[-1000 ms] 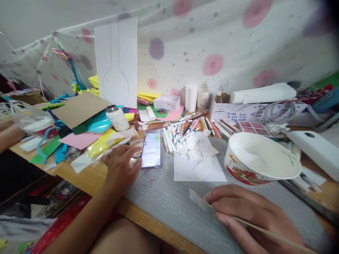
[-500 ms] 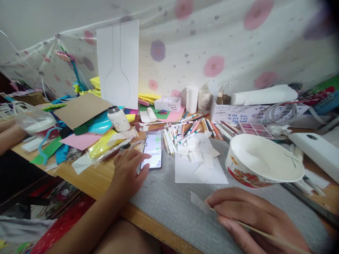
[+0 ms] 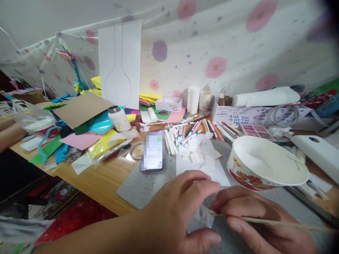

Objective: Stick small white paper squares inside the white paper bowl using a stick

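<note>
My right hand (image 3: pixel 262 215) pinches a thin wooden stick (image 3: pixel 280 223) at the lower right. A small translucent piece of paper (image 3: pixel 205 216) is at the stick's left end, partly behind my left hand. My left hand (image 3: pixel 185 208) is beside it, thumb and fingers apart, with nothing visible between them. A lit phone (image 3: pixel 152 151) lies on the grey cutting mat (image 3: pixel 137 187), left of a white sheet (image 3: pixel 182 168) with several torn white paper scraps (image 3: pixel 198 155) on it. To the right stands a large white paper bowl (image 3: pixel 267 162) with red print.
Markers (image 3: pixel 185 130) lie heaped behind the scraps. A white bottle (image 3: pixel 119 119), a tape roll (image 3: pixel 135 150) and coloured paper (image 3: pixel 81 139) are to the left. Another person's arm (image 3: pixel 10 132) shows at the far left. A white board (image 3: pixel 120 67) leans at the back.
My left hand has left the phone and moved right, next to the paper piece on the stick. My right hand still pinches the stick. The view has shifted slightly.
</note>
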{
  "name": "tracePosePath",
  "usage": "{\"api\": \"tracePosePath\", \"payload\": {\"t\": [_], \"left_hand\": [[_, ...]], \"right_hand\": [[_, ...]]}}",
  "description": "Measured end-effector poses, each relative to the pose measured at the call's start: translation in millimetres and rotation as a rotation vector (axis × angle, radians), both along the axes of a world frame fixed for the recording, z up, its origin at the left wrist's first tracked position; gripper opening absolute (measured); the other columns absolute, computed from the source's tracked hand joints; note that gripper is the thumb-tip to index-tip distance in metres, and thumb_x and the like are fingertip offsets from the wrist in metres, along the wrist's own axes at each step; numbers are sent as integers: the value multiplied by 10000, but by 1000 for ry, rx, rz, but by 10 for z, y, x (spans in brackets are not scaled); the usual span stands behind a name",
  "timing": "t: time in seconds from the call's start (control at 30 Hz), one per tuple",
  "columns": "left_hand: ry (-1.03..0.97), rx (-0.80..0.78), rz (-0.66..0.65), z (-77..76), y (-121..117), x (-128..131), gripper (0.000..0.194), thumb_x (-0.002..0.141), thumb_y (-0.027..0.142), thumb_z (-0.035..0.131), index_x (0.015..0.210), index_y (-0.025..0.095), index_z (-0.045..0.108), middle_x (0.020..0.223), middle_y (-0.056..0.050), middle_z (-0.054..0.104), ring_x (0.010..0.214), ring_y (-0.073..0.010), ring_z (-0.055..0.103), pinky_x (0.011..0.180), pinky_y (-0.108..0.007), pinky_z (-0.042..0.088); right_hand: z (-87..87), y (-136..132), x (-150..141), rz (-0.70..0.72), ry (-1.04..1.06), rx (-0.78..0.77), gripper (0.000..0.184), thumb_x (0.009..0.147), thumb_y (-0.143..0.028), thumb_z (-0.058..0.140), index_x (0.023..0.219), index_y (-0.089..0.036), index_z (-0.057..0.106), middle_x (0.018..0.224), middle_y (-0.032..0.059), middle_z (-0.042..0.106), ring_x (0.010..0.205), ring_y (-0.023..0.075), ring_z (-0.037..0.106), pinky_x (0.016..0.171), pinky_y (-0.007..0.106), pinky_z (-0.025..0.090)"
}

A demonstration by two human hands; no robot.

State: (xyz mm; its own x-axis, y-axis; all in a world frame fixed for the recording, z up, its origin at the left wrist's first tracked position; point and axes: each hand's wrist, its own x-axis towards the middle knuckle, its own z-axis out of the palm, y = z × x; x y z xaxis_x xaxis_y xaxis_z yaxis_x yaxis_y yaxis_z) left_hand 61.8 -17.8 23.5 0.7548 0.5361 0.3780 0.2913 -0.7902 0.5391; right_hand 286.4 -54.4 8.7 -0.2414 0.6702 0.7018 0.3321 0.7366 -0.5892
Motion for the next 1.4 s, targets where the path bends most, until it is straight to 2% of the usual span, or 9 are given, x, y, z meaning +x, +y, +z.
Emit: {"api": "tracePosePath", "payload": {"t": [0.1, 0.17, 0.37, 0.63, 0.93, 1.03, 1.13, 1.23, 1.4], "left_hand": [[44, -200, -27, 42, 21, 122, 630, 890, 453, 751, 1398, 161, 520, 1278, -146, 686, 1153, -291, 685, 995, -402, 572], [54, -257, -16, 47, 20, 161, 603, 882, 435, 756, 1368, 142, 552, 1201, -141, 721, 1068, -295, 706, 934, -419, 579], [76, -316, 72, 26, -3, 156, 489, 886, 323, 739, 1320, 139, 606, 1160, -136, 755, 1028, -284, 717, 926, -399, 549], [49, -416, 70, 26, 47, 121, 347, 894, 329, 718, 1181, 141, 665, 1052, -118, 769, 928, -251, 722, 859, -347, 525], [35, -470, 92, 1, 57, 140, 184, 871, 348, 738, 905, 197, 640, 862, -18, 708, 796, -189, 652, 728, -281, 436], [32, -512, 111, 2, 61, 144, 179, 858, 331, 749, 878, 199, 631, 838, -1, 688, 771, -172, 631, 712, -270, 415], [36, -524, 119, -7, 65, 141, 185, 847, 335, 758, 871, 201, 634, 821, 7, 678, 755, -163, 613, 700, -263, 405], [38, -516, 130, -12, 54, 142, 177, 851, 334, 756, 867, 197, 644, 812, 4, 683, 740, -158, 605, 678, -252, 402], [-16, -395, 111, 10, 102, 108, 223, 864, 400, 737, 866, 193, 656, 782, 2, 705, 711, -153, 646, 665, -240, 467]], "right_hand": [[55, -5, -7, -36, -15, 4, 90, 954, -161, 679, 915, -239, 703, 794, -32, 798, 746, 84, 800, 778, 57, 614], [70, -19, -6, -67, -15, 24, 92, 968, -182, 669, 899, -237, 698, 795, -26, 801, 748, 84, 803, 782, 53, 612], [65, -17, -23, -35, -24, 58, 84, 991, -226, 662, 915, -231, 697, 827, -4, 813, 780, 105, 823, 807, 78, 624], [82, 5, -23, -33, -50, 53, 112, 1004, -233, 648, 899, -233, 686, 800, -12, 806, 738, 92, 817, 784, 66, 621], [70, -9, 2, -71, -69, 56, 124, 1008, -266, 647, 893, -242, 688, 791, -8, 807, 725, 100, 813, 740, 70, 630], [53, -17, 6, -78, -58, 25, 114, 1009, -255, 646, 905, -241, 692, 812, -4, 809, 737, 100, 813, 756, 71, 629], [48, -19, 5, -51, 3, 59, 121, 1007, -244, 642, 898, -233, 692, 782, -5, 799, 707, 96, 806, 738, 65, 624], [53, -22, 3, -67, -29, 51, 94, 988, -215, 661, 902, -235, 694, 798, -8, 806, 720, 96, 809, 737, 67, 624], [-8, -18, 23, -35, -15, 34, 90, 942, -153, 680, 933, -238, 709, 845, -6, 814, 758, 109, 813, 756, 96, 637]]}}
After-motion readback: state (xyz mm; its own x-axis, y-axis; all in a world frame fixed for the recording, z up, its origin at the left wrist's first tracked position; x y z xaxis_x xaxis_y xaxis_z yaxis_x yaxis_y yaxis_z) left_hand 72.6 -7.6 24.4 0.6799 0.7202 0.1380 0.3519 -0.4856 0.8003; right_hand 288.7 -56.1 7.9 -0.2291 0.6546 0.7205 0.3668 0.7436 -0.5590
